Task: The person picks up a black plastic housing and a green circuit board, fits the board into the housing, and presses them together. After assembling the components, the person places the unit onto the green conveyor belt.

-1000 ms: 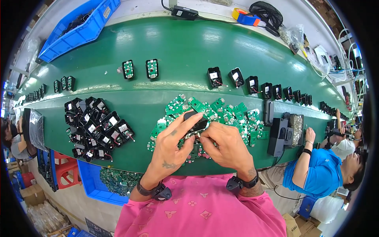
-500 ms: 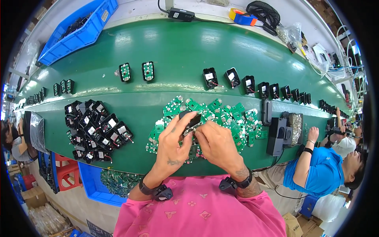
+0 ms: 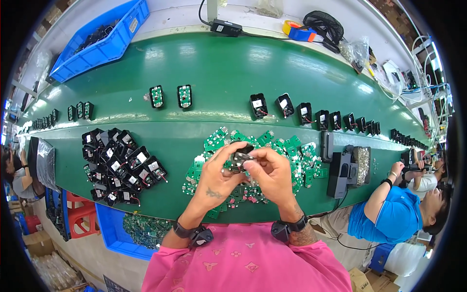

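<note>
A small black plastic case (image 3: 242, 156) is held above the circuit boards, gripped by my left hand (image 3: 217, 173) with the fingers wrapped round its side. My right hand (image 3: 273, 176) pinches at the case's right edge with thumb and forefinger. Fingers cover much of the case, so what lies inside it is hard to make out. Below and around both hands spreads a heap of green circuit boards (image 3: 307, 158). Left of them lies a pile of black cases (image 3: 116, 165) with white patches and thin wires.
Two cases with green boards (image 3: 185, 96) stand farther back; open black cases (image 3: 259, 105) line up to the right. A black boxy device (image 3: 340, 175) sits beside a tray of small metal parts (image 3: 362, 165). Blue bins (image 3: 109, 46) flank the green bench. A co-worker in blue (image 3: 389, 214) sits right.
The case has turned in my hands. My right hand's fingers have risen and now reach over its right edge. The whole view has shifted slightly.
</note>
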Tool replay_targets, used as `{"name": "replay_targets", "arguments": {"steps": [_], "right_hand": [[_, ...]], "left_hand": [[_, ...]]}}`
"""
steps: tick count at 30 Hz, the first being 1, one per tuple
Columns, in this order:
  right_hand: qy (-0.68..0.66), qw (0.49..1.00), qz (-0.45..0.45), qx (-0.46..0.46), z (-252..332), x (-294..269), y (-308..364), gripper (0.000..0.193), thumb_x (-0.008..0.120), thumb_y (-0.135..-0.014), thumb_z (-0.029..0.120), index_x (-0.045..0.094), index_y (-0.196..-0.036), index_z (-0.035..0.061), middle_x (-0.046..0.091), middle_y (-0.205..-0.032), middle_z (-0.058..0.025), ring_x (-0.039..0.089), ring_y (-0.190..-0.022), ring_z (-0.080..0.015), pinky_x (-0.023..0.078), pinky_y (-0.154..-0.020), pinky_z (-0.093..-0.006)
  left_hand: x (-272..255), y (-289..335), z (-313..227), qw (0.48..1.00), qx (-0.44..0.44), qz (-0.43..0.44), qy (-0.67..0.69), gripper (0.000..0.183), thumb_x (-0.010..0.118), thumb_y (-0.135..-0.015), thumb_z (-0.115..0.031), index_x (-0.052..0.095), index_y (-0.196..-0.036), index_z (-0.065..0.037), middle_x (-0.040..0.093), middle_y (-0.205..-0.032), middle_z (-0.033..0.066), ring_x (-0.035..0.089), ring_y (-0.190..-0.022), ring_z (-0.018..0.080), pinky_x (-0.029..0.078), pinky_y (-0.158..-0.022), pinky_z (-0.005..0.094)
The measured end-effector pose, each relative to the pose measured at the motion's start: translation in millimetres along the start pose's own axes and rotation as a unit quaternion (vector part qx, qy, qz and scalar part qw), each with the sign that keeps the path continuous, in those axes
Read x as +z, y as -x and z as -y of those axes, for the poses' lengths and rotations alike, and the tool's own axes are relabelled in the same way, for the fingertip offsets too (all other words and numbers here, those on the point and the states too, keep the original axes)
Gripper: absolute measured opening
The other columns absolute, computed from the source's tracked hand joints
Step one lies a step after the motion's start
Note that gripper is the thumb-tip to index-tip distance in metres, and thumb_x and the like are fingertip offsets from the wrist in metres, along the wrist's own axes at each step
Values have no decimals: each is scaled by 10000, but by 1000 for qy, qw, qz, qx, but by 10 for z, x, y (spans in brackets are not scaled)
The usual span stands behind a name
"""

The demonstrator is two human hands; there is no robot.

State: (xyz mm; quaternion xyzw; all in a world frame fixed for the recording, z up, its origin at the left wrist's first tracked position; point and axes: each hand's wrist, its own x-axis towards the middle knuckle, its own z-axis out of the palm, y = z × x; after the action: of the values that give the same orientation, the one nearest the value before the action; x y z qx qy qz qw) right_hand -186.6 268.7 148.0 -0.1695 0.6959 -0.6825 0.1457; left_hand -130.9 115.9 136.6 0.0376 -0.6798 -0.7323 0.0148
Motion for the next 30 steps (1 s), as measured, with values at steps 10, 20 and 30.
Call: {"name": "replay_targets", "arguments": {"steps": [10, 20, 30], "right_hand": [[88, 994, 31, 58, 80, -186, -28, 223, 663, -947, 164, 634, -800, -1, 511, -631, 56, 426, -586, -24, 324, -484, -240], [137, 987, 79, 19, 100, -134, 71, 226, 678, -931, 171, 651, -809, -17, 547, -605, -19, 451, -547, -60, 354, -484, -274], [221, 975, 5, -11, 108, -94, 37, 214, 693, -905, 130, 635, -765, -20, 576, -598, -24, 472, -522, -75, 350, -474, -268]], "left_hand": [[-32, 77, -50, 994, -39, -1, 102, 681, 513, -793, 162, 433, -1438, -43, 536, -1350, 118, 690, -928, 163, 542, -690, 200], [68, -24, 48, 967, 147, -95, -188, 636, 515, -776, 170, 591, -1341, -114, 652, -1222, 190, 678, -866, 159, 501, -571, 250], [6, 24, -84, 992, -22, -10, 121, 547, 468, -864, 121, 501, -1386, -39, 599, -1269, 138, 638, -1074, 174, 597, -782, 272]]}}
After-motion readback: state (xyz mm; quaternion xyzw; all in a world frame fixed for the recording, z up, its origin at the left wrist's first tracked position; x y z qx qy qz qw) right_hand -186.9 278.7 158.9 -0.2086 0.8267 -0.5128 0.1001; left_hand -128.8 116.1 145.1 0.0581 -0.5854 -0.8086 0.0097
